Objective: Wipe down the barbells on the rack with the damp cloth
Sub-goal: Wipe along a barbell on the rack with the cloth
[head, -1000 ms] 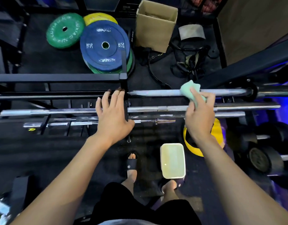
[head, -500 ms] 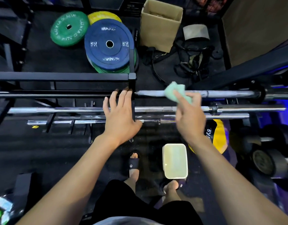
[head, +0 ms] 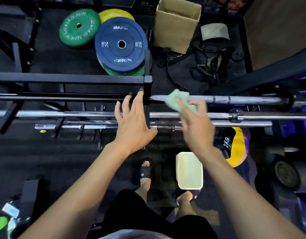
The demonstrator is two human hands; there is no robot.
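While the open left hand (head: 133,121) braces on the rack upright (head: 147,100), the right hand (head: 195,128) grips the damp cloth (head: 178,100) on the top barbell (head: 235,99), likely mid-wipe; next, sustained pressure along it.

A gym: weight plates (head: 121,44), racked barbells (head: 217,99), dumbbells (head: 287,175).

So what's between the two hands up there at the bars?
In the head view, the rack's black upright post stands between the left hand and the right hand, which holds the green cloth.

barbells (head: 243,99): 4 | weight plates (head: 121,45): 4 | cardboard box (head: 176,25): 1 | tub (head: 189,170): 1 | cloth (head: 179,100): 1
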